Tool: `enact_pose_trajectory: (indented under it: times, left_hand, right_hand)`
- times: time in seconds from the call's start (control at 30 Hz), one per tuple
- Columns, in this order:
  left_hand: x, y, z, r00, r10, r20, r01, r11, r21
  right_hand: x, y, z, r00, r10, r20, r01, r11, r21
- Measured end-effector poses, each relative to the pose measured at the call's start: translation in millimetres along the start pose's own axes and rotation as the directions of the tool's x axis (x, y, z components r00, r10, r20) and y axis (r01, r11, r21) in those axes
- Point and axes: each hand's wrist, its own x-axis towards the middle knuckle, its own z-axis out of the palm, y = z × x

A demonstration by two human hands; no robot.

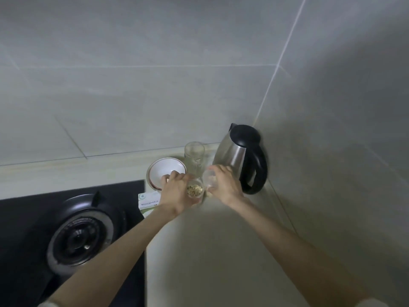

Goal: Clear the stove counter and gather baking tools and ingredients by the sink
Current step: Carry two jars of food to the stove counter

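Left hand [174, 194] grips clear cup [194, 191] (pale crumbs).

1. The left forearm [115, 247] and right forearm [287, 235] are seen bare along nearly their whole length.
2. A pale, whitish left sleeve [47, 304] is glimpsed at the bottom edge.
3. A matching pale right sleeve [374, 303] is cut off there too.
4. The left hand [174, 191] and right hand [225, 185] are bare.
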Motion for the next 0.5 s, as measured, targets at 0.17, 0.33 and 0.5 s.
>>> enact_pose_trajectory:
  times: [0.17,0.33,0.5]
  left_hand:
    - [11.5,2.9,13.7,1.0,-0.017,-0.011,0.017,0.998,0.065]
    - [16.0,-1.1,20.2,0.997,-0.059,-0.039,0.06,0.998,0.03]
    - [10.7,3.9,17.9,0.998,-0.071,-0.003,0.071,0.997,0.043]
  right_hand:
    - [15.3,11.2,12.8,0.999,-0.033,0.012,0.033,0.999,-0.001]
    - [26.1,13.9,21.6,0.996,-0.084,-0.01,0.084,0.996,0.01]
    - [26.4,15.1,23.2,0.992,-0.124,0.019,0.124,0.992,0.016]
